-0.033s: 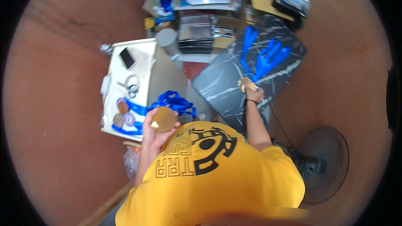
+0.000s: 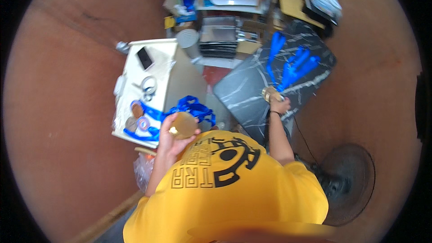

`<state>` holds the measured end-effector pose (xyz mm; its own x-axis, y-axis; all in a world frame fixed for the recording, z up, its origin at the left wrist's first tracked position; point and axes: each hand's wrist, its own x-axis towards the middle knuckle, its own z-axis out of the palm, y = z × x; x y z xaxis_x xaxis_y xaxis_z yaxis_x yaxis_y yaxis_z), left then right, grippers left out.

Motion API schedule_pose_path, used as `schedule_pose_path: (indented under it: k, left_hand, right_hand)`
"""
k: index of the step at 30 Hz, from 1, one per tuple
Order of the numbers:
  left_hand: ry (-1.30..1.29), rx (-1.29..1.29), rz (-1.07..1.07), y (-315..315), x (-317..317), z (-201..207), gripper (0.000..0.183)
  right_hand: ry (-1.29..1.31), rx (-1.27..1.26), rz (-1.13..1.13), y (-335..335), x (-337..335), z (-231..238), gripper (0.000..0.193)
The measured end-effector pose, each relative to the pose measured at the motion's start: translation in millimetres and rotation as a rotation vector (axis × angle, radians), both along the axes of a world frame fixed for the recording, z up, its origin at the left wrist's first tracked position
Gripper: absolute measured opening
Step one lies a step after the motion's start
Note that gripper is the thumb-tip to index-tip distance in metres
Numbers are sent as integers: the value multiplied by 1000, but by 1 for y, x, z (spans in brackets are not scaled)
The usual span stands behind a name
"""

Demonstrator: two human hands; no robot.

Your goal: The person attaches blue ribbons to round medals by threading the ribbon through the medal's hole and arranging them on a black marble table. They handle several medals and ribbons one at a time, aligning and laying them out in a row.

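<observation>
While my left hand grips a round gold medal just off the white table's near corner, my right hand closes on a second medal, on the dark marble slab right of that table. Blue ribbons run away beyond it; a blue ribbon heap lies between the hands.
</observation>
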<state>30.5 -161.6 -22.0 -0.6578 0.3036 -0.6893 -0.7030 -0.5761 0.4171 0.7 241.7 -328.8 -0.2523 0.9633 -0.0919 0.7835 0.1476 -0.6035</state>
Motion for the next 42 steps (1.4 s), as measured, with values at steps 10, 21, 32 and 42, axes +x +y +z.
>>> schedule_pose_path:
  k: [10, 21, 32, 42]
  left_hand:
    - [183, 16, 189, 41, -1, -57, 45]
    - [747, -429, 114, 81, 25, -80, 39]
    - [1131, -471, -108, 92, 45, -76, 35]
    - [603, -935, -1364, 35, 39, -17, 65]
  right_hand:
    - [113, -1728, 1225, -158, 30, 206, 49]
    - [332, -1879, 876, -184, 44, 261, 26]
    - [500, -1900, 920, -151, 57, 280, 23]
    - [517, -1405, 1008, -123, 44, 248, 44]
